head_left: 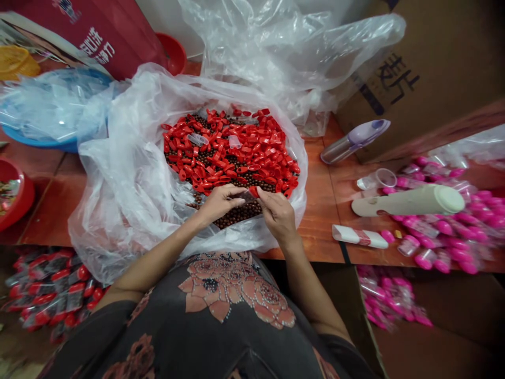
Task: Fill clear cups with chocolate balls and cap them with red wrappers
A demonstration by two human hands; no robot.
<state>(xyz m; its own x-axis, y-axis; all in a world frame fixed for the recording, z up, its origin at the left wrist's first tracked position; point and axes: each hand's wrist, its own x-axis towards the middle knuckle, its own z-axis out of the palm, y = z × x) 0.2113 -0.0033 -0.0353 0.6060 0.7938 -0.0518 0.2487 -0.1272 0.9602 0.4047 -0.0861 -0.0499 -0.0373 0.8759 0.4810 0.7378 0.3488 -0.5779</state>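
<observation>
Both hands are over a translucent plastic bag spread open on the table. My left hand pinches a small clear plastic tube. At the tube's other end my right hand has thumb and finger closed on a red cap. Whether cap and tube are joined is too small to tell. Just beyond the hands lies a heap of red caps, with a couple of clear tubes among them. Small brown beads lie under and around the caps.
At the left stand a blue basin with clear plastic and a red bowl. Finished-looking red-capped tubes lie below the table edge. On the right are pink-capped containers, a pale cylinder, a purple-topped bottle and a cardboard box.
</observation>
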